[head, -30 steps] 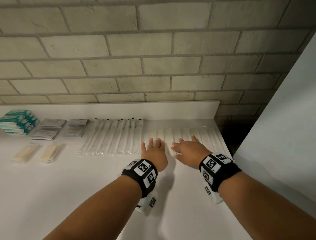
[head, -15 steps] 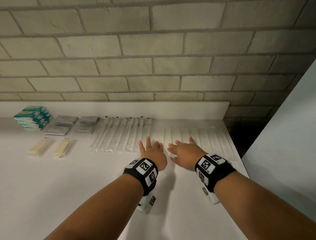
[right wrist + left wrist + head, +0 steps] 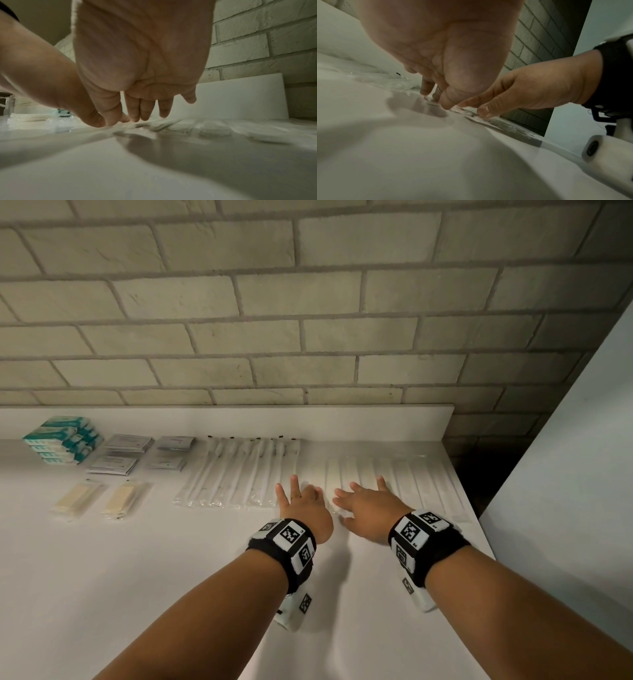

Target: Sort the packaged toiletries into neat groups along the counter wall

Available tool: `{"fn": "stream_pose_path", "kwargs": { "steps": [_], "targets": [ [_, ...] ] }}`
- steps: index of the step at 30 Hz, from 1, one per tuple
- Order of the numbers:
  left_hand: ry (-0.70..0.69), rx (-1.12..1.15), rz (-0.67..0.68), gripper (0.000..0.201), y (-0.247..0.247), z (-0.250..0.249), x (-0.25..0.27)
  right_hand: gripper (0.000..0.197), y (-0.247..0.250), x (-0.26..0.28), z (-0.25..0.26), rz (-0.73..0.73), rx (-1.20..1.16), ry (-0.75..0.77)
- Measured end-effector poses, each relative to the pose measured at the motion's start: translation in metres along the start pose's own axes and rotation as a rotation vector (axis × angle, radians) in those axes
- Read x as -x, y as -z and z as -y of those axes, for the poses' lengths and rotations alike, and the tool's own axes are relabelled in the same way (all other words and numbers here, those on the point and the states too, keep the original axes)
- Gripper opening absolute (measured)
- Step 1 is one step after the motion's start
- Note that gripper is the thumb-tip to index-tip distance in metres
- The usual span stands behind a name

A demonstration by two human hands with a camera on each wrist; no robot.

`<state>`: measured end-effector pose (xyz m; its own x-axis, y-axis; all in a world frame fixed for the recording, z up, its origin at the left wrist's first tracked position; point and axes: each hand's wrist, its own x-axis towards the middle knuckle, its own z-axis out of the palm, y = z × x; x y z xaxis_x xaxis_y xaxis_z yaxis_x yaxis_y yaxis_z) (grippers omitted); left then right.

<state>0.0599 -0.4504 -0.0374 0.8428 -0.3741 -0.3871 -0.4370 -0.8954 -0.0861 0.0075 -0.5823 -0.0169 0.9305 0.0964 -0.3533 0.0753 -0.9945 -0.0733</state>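
Long white packets in clear wrap (image 3: pixel 404 477) lie side by side at the right end of the counter (image 3: pixel 137 577), by the wall. My left hand (image 3: pixel 301 499) and right hand (image 3: pixel 364 501) rest palm-down, close together, at the near left end of that row. Both have straight, spread fingers touching the wrappers. In the left wrist view my left hand's fingertips (image 3: pixel 426 92) press on clear wrap, with the right hand (image 3: pixel 522 92) beside them. The right wrist view has my right hand's fingers (image 3: pixel 144 112) on the wrappers (image 3: pixel 214 128). Neither hand grips anything.
Left of the hands lies a row of wrapped toothbrushes (image 3: pixel 239 470), then grey sachet stacks (image 3: pixel 120 455), teal boxes (image 3: pixel 61 440) and two beige packets (image 3: pixel 102 499). A low white upstand (image 3: pixel 308 422) backs the counter. The counter ends at the right by a dark gap (image 3: pixel 479 474) and a white panel (image 3: pixel 565 474).
Both hands have slid a little left along the near ends of the white packets, fingers still flat. The head view has shifted slightly.
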Motion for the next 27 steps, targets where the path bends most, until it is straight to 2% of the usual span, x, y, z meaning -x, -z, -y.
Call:
{"fn": "stream_pose_path", "kwargs": {
  "steps": [4, 7, 10, 14, 21, 27],
  "targets": [
    [-0.085, 0.031, -0.058, 0.079, -0.004, -0.003, 0.0, 0.055, 0.0, 0.002, -0.008, -0.07, -0.068, -0.089],
    [-0.157, -0.003, -0.04, 0.074, -0.007, -0.008, -0.004, 0.051, 0.0, 0.004, -0.011, -0.009, 0.01, -0.137],
    [-0.167, -0.024, 0.007, 0.072, -0.007, -0.012, -0.007, 0.049, -0.001, 0.005, -0.012, 0.023, 0.012, -0.143],
    [-0.176, -0.024, -0.005, 0.071, -0.008, -0.012, -0.008, 0.049, -0.003, 0.006, -0.013, 0.019, -0.013, -0.138],
    [-0.202, 0.048, -0.086, 0.063, -0.009, -0.007, 0.003, 0.047, -0.002, 0.025, -0.013, -0.112, -0.097, -0.094],
    [-0.286, 0.128, -0.157, 0.059, -0.009, 0.021, 0.046, 0.048, -0.017, 0.065, -0.008, -0.174, -0.295, -0.094]
  ]
}}
